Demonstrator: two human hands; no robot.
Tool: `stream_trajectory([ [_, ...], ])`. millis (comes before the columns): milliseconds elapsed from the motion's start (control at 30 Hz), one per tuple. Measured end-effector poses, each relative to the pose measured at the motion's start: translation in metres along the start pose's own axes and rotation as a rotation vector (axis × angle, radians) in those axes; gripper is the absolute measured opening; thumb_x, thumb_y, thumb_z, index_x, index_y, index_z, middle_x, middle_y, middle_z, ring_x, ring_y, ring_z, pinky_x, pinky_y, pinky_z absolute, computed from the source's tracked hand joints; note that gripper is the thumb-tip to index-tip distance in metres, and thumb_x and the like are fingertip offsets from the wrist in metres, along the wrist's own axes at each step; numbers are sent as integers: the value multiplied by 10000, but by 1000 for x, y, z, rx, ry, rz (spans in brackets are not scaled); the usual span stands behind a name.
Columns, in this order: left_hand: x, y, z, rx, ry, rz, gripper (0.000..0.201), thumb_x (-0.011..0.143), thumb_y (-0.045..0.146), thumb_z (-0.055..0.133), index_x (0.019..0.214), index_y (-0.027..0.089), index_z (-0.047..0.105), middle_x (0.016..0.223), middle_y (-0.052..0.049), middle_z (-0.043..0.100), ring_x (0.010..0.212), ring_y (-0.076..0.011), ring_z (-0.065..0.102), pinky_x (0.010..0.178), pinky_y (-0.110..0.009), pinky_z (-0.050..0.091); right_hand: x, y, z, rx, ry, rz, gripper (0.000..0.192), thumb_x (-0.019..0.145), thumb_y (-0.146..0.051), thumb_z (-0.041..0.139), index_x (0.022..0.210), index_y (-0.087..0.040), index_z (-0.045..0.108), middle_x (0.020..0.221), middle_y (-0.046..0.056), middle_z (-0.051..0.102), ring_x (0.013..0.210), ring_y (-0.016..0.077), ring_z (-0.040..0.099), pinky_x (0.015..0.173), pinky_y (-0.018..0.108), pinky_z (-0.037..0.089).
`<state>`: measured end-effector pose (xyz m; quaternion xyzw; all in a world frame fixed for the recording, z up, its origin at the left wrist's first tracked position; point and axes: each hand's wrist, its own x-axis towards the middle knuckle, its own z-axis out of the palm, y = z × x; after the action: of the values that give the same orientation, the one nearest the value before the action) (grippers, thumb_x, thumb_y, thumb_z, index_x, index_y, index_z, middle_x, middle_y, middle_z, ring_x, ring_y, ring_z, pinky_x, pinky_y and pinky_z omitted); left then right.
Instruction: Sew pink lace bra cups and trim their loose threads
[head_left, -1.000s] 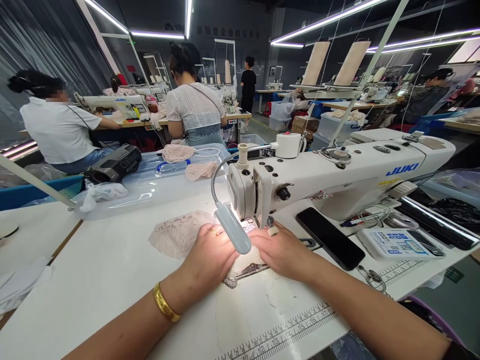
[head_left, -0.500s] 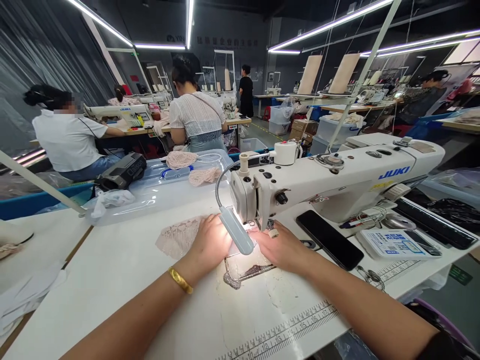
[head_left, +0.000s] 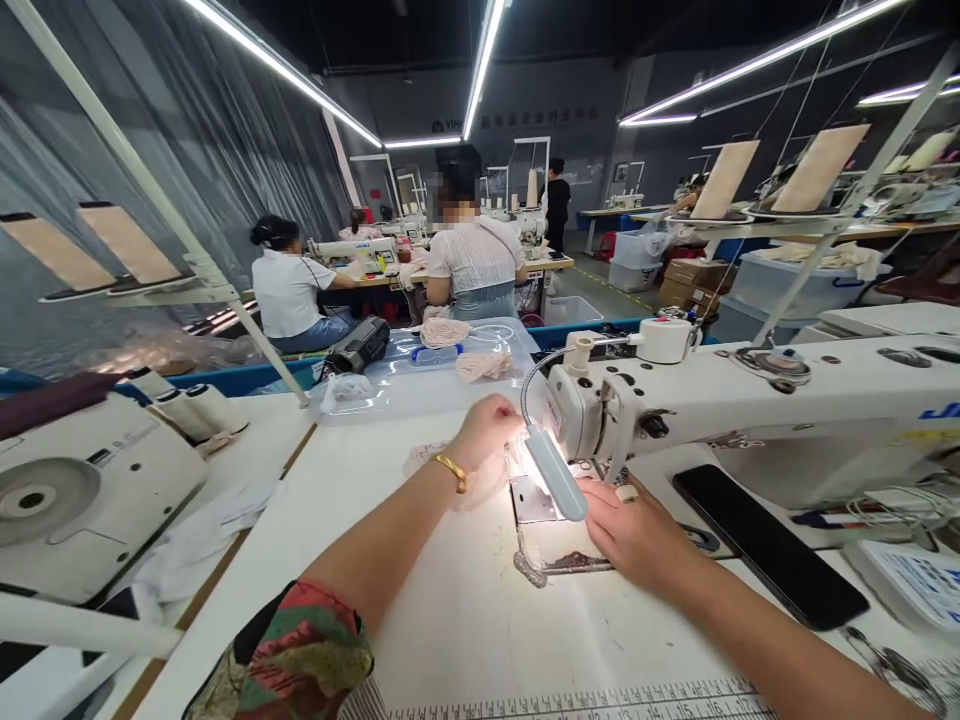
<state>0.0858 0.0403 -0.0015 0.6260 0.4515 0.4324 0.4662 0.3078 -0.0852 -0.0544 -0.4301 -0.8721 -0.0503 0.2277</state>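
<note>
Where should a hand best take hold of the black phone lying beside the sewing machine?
Probably at the near end of the black phone, pinching its two long edges from the front. It lies flat and slanted on the table, its far end close under the sewing machine; the near end is bare.

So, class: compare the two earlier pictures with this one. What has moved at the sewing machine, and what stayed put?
The left hand has lifted off the table and moved back past the needle area, drawing the pale lace piece with it. The right hand stayed flat on the table in front of the sewing machine. The lamp and black phone did not move. The camera turned left.
</note>
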Motion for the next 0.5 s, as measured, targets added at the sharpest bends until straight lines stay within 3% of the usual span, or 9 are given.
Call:
stream_trajectory([
  [133,-2,41,-48,-129,141,2,304,716,353,768,859,206,543,650,40,568,573,-114,558,552,-227,443,-4,-2,4,56,-6,6,325,932,-27,415,1002,-233,656,1055,83,706,926,253,630,823,410,479],
  [267,-30,92,-94,-162,267,96,424,730,349,760,1089,259,554,632,78,561,462,-89,462,428,-184,297,-2,-4,3,97,12,-21,322,936,-21,407,966,-231,649,1001,75,693,907,245,625,819,404,497],
  [333,-46,108,-111,5,347,195,287,767,346,731,1012,229,637,605,68,539,454,-90,443,422,-197,301,-1,-4,3,109,27,-41,324,936,-17,397,956,-228,643,975,72,678,881,236,618,809,393,502],
  [400,-56,111,-117,275,408,201,169,804,335,688,921,214,684,568,59,521,453,-102,440,426,-213,304,0,-5,3,113,36,-46,316,932,-15,392,940,-223,629,980,69,665,855,223,604,784,375,498],
  [500,-59,89,-102,627,290,122,129,845,283,596,896,222,698,666,18,639,571,-151,564,510,-241,389,0,-5,5,115,43,-28,286,922,-14,403,879,-218,598,970,60,648,814,207,576,724,337,471],
])
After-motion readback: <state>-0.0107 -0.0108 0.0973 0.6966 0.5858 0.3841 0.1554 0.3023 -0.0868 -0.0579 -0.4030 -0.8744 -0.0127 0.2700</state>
